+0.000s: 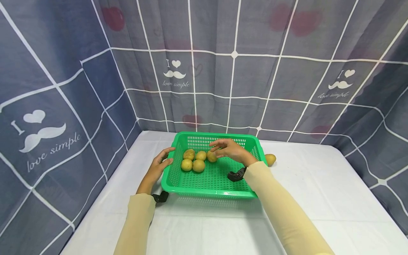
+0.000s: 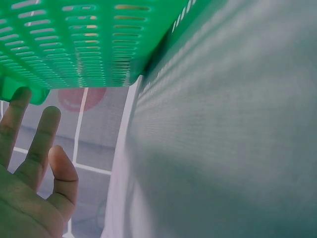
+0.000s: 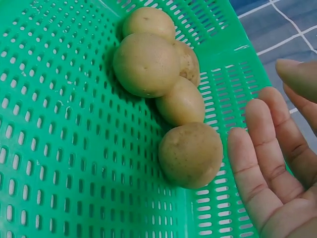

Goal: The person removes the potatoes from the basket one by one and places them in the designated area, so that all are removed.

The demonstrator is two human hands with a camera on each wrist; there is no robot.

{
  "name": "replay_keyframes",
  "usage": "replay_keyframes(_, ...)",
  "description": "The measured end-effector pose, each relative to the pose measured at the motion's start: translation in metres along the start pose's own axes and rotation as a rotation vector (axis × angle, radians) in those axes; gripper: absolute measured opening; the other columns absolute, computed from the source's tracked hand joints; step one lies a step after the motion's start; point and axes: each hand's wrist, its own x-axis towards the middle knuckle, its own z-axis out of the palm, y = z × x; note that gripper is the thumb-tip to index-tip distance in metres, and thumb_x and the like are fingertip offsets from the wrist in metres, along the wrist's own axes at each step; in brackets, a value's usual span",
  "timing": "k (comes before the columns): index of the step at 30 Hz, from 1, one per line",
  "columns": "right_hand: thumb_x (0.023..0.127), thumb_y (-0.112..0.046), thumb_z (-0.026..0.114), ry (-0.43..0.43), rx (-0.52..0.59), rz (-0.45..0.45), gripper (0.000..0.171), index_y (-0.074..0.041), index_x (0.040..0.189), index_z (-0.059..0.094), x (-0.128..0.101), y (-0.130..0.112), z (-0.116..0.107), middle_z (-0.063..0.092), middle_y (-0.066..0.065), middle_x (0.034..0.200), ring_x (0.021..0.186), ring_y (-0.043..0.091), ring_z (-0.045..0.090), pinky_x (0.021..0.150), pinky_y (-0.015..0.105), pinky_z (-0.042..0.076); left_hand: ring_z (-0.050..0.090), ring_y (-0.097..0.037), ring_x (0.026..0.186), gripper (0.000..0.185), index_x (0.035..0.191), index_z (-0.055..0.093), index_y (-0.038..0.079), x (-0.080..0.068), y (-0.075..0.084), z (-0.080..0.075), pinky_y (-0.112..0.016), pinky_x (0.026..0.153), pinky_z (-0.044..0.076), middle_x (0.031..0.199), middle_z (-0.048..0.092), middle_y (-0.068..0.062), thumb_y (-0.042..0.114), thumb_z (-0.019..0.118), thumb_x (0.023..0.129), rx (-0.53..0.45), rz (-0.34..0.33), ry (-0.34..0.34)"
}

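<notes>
A green slotted plastic basket [image 1: 210, 189] stands on the white table and holds several yellow potatoes [image 1: 199, 165]. My right hand [image 1: 227, 147] hovers open over the basket, its fingers straight, just above the rightmost potato [image 1: 211, 157], seen close as a potato [image 3: 190, 154] in the right wrist view beside my fingers [image 3: 257, 163]. My left hand [image 1: 160, 163] rests open against the basket's left rim, with fingertips [image 2: 22, 104] touching the green edge [image 2: 29, 94]. One more potato [image 1: 270, 159] lies on the table outside the basket's right wall.
White tablecloth [image 1: 318, 198] covers the table, and a grey checked curtain [image 1: 223, 78] closes it in at the back and on both sides. Black wrist-camera mounts [image 1: 236, 175] sit on both forearms.
</notes>
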Motion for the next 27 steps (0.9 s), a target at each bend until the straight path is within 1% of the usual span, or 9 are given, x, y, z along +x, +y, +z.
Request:
replay_keyframes(5, 0.099, 0.006, 0.065, -0.009, -0.03, 0.016, 0.051, 0.011, 0.149, 0.056, 0.002, -0.002, 0.005, 0.07, 0.024, 0.132, 0.114, 0.027, 0.07, 0.102, 0.042, 0.058, 0.028, -0.051, 0.157, 0.051, 0.157, 0.048, -0.003, 0.0, -0.001, 0.0, -0.071, 0.125, 0.021, 0.168, 0.037, -0.028, 0.013, 0.054, 0.109, -0.005, 0.0, 0.004)
replay_keyframes(7, 0.099, 0.006, 0.065, -0.016, -0.035, 0.016, 0.051, 0.011, 0.149, 0.056, 0.004, -0.003, 0.007, 0.07, 0.024, 0.132, 0.112, 0.024, 0.07, 0.101, 0.043, 0.058, 0.031, -0.05, 0.156, 0.051, 0.158, 0.048, -0.002, 0.0, -0.001, 0.0, -0.07, 0.124, 0.023, 0.167, 0.038, -0.028, 0.012, 0.054, 0.109, -0.013, -0.003, 0.005)
replay_keyframes(11, 0.099, 0.005, 0.065, -0.046, -0.034, 0.014, 0.052, 0.013, 0.149, 0.054, 0.008, -0.004, 0.012, 0.066, 0.032, 0.135, 0.107, 0.021, 0.07, 0.103, 0.049, 0.057, 0.035, -0.048, 0.153, 0.052, 0.158, 0.048, -0.002, 0.0, 0.001, 0.0, -0.068, 0.123, 0.027, 0.166, 0.041, -0.028, 0.012, 0.054, 0.108, -0.015, -0.001, 0.0)
replay_keyframes(14, 0.099, 0.005, 0.065, -0.065, -0.024, 0.028, 0.052, 0.013, 0.149, 0.053, 0.011, -0.003, 0.016, 0.064, 0.035, 0.137, 0.108, 0.027, 0.07, 0.105, 0.054, 0.055, 0.034, -0.048, 0.154, 0.052, 0.158, 0.048, -0.002, 0.001, 0.001, 0.0, -0.067, 0.123, 0.027, 0.167, 0.04, -0.027, 0.013, 0.054, 0.108, -0.013, -0.006, -0.002)
replay_keyframes(18, 0.101, 0.005, 0.063, -0.075, -0.014, 0.052, 0.051, 0.011, 0.15, 0.054, 0.014, 0.0, 0.02, 0.064, 0.034, 0.136, 0.121, 0.046, 0.065, 0.108, 0.058, 0.052, 0.031, -0.049, 0.155, 0.053, 0.158, 0.048, -0.001, 0.001, 0.001, 0.0, -0.069, 0.123, 0.026, 0.168, 0.038, -0.026, 0.014, 0.054, 0.108, -0.021, -0.014, -0.001)
replay_keyframes(20, 0.102, 0.005, 0.063, -0.081, -0.014, 0.057, 0.05, 0.011, 0.15, 0.054, 0.015, 0.001, 0.021, 0.065, 0.033, 0.134, 0.125, 0.05, 0.063, 0.109, 0.059, 0.051, 0.03, -0.05, 0.156, 0.052, 0.158, 0.048, -0.002, 0.0, 0.0, -0.001, -0.07, 0.123, 0.026, 0.169, 0.037, -0.026, 0.013, 0.054, 0.108, -0.015, -0.01, -0.003)
replay_keyframes(22, 0.102, 0.005, 0.063, -0.089, -0.016, 0.062, 0.049, 0.011, 0.15, 0.054, 0.016, 0.002, 0.022, 0.067, 0.032, 0.131, 0.121, 0.046, 0.066, 0.108, 0.058, 0.052, 0.028, -0.051, 0.157, 0.052, 0.158, 0.047, -0.003, 0.0, -0.001, -0.001, -0.07, 0.124, 0.024, 0.169, 0.037, -0.027, 0.013, 0.054, 0.108, -0.012, -0.004, -0.004)
replay_keyframes(24, 0.102, 0.005, 0.063, -0.095, -0.013, 0.064, 0.048, 0.011, 0.149, 0.055, 0.017, 0.004, 0.023, 0.069, 0.029, 0.127, 0.113, 0.036, 0.07, 0.106, 0.056, 0.054, 0.026, -0.052, 0.158, 0.051, 0.157, 0.047, -0.003, 0.0, -0.001, -0.001, -0.071, 0.125, 0.022, 0.169, 0.036, -0.027, 0.013, 0.054, 0.109, -0.008, 0.001, -0.004)
replay_keyframes(27, 0.101, 0.005, 0.064, -0.1, -0.022, 0.069, 0.047, 0.011, 0.147, 0.057, 0.019, 0.005, 0.026, 0.071, 0.024, 0.122, 0.101, 0.02, 0.069, 0.105, 0.053, 0.056, 0.024, -0.053, 0.158, 0.051, 0.156, 0.048, -0.003, 0.0, 0.0, -0.001, -0.072, 0.125, 0.021, 0.169, 0.036, -0.028, 0.014, 0.054, 0.109, -0.005, 0.007, -0.002)
